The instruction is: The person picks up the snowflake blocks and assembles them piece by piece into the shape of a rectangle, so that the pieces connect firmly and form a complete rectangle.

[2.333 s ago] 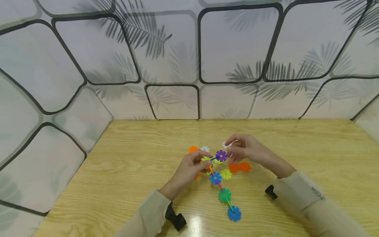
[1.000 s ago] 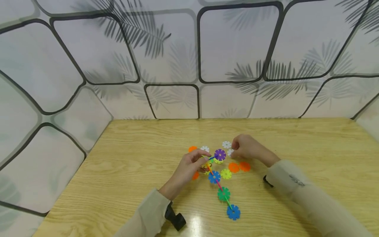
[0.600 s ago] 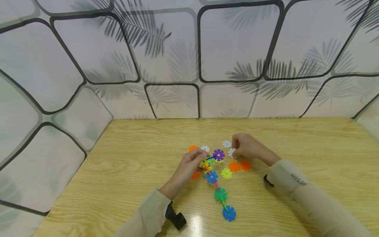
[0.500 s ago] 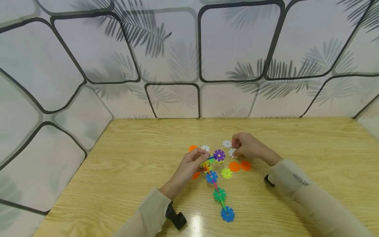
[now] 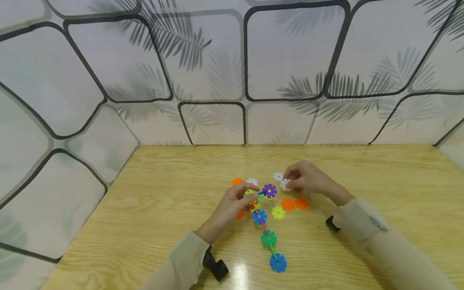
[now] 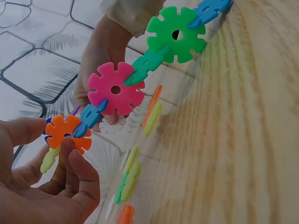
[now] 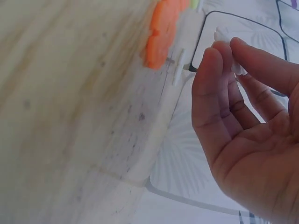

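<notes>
My left grip (image 5: 233, 203) pinches an orange disc (image 6: 57, 129) of the chain (image 6: 103, 91); right grip (image 5: 309, 177), a white disc (image 5: 284, 185). Chain's long reach could lever slots apart; thin-edged white may slip.

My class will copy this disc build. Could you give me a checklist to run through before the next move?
1. Chain of discs secured by the left hand: ok, pinched at its orange disc.
2. White disc in the right hand: ok, pinched.
3. White disc joined to the purple disc: not ok, they are apart.
4. Slots lined up for joining: cannot tell.
5. Spare orange discs on the table: ok.
</notes>
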Tool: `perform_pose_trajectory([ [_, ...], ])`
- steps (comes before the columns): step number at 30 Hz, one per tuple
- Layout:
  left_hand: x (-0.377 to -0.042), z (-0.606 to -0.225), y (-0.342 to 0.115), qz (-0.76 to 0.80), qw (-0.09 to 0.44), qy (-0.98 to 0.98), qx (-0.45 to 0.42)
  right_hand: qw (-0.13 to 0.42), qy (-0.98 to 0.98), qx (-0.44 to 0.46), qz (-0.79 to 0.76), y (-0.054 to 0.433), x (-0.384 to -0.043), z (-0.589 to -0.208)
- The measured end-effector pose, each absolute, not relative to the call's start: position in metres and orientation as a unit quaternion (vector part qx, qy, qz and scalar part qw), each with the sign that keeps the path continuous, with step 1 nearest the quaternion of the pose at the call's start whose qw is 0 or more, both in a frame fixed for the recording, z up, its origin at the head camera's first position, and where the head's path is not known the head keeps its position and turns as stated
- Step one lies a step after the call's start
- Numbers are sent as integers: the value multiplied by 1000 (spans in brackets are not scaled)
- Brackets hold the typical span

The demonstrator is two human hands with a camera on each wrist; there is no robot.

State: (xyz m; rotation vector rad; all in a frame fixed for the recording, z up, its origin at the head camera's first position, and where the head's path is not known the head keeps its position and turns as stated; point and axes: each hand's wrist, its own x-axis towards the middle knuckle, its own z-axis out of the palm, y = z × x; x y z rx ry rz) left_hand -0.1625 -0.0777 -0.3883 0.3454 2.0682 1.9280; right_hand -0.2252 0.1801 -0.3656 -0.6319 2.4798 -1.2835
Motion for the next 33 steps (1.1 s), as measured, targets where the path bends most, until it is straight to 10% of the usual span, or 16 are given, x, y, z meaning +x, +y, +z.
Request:
perform_pose_trajectory([
  [33, -164, -393, -77, 662, 133, 727, 123, 144, 770, -260, -564, 183, -204, -358],
])
